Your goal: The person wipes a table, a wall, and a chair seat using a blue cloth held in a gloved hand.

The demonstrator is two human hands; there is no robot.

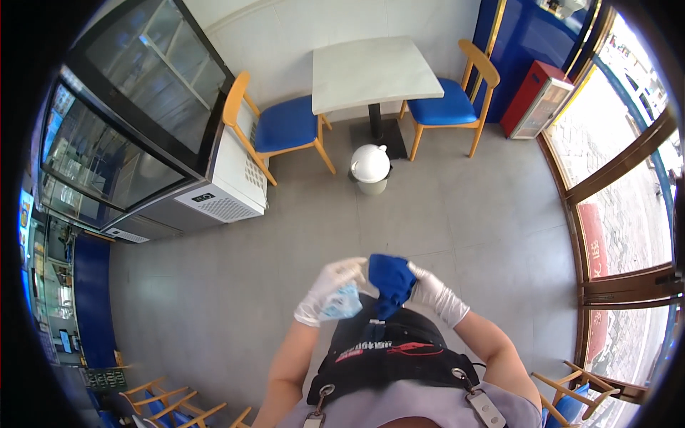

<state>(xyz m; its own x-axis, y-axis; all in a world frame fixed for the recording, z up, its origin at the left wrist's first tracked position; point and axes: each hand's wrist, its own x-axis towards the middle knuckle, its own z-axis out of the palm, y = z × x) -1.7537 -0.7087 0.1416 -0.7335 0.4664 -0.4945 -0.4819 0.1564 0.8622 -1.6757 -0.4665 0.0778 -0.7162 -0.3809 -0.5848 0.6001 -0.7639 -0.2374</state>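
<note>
Blue cloth hangs bunched between both gloved hands, in front of the black apron, above the floor. Right hand: fingers pinching the cloth's right edge. Left hand: fingers curled over a pale-blue crumpled packet, tips just beside the cloth's left edge; can't tell if they pinch it too. For clean handling: grip by the edges, steady with the right, spread folds gently, packet clear of the cloth.
</note>
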